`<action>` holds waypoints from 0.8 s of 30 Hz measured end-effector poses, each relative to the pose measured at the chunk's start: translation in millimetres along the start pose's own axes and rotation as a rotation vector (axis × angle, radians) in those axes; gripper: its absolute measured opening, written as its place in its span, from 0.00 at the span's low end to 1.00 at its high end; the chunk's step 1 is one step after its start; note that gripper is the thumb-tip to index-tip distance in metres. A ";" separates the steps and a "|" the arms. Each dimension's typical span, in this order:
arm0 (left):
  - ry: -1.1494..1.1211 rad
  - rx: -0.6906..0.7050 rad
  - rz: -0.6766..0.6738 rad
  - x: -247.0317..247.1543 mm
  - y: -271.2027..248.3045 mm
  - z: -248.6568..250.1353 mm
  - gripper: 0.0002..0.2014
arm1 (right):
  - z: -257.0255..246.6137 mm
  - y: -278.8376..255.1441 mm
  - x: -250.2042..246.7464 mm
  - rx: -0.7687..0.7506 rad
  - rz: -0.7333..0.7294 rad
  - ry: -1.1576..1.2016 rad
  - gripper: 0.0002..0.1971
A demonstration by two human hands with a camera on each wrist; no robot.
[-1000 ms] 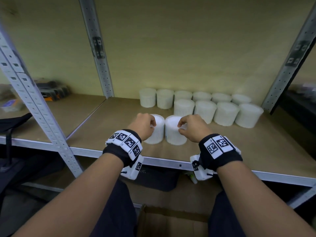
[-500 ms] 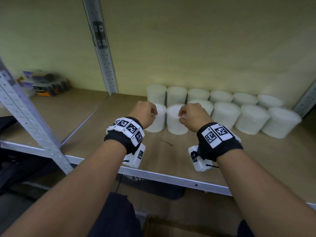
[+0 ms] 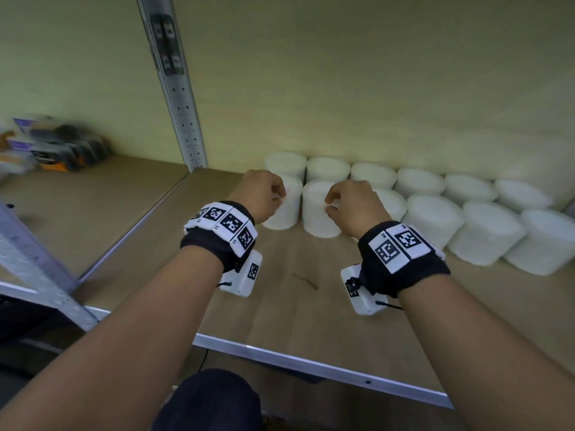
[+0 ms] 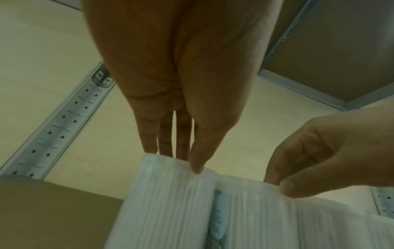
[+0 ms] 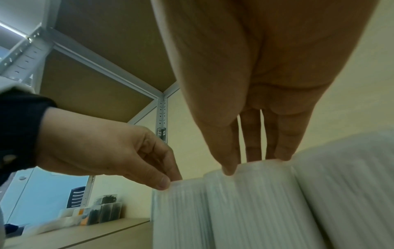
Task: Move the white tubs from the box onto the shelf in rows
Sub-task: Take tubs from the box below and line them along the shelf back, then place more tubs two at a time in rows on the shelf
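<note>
bare shelf [image 3: 311, 312] in front, tubs [image 3: 432, 219] crowd behind

On the shelf [image 3: 280, 306], a back row of tubs [image 3: 417, 181] runs along the wall from frame centre toward the right edge. A front row of tubs [image 3: 488, 233] stands just before it. The left hand [image 3: 259, 194] sits at the top of the leftmost front tub [image 3: 284, 206]; the right hand [image 3: 353, 203] tops the next tub [image 3: 317, 213], just right of it. Boxes [image 3: 59, 147] lie at far left, beyond the upright post [image 3: 180, 98].
</note>
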State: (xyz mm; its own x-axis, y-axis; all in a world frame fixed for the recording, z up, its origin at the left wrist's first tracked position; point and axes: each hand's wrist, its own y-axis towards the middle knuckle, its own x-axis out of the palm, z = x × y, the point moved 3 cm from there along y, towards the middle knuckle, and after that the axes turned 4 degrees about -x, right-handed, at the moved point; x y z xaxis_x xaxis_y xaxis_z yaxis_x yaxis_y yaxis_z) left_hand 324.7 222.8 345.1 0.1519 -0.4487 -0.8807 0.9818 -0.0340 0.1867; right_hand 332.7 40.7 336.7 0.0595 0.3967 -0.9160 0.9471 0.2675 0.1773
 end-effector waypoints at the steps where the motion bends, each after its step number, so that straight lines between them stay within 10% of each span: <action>1: 0.007 0.007 0.004 -0.1 0.7 0.4 0.09 | 0.8 0.2 0.6 0.001 0.004 0.006 0.12; 12: 0.006 -0.004 -0.032 -3.5 3.9 19.7 0.12 | 11.6 -16.3 -14.9 0.000 0.054 0.176 0.17; 24: -0.126 0.205 -0.056 47.6 15.4 161.8 0.13 | 127.2 -69.1 -103.9 0.213 0.132 0.070 0.17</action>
State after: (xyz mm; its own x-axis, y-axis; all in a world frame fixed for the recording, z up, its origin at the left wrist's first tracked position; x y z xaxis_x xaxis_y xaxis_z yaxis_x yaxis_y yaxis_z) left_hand 328.7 56.4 376.5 0.0703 -0.5485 -0.8332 0.9429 -0.2361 0.2349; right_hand 301.2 -130.7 373.8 0.1724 0.4779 -0.8613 0.9780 0.0209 0.2073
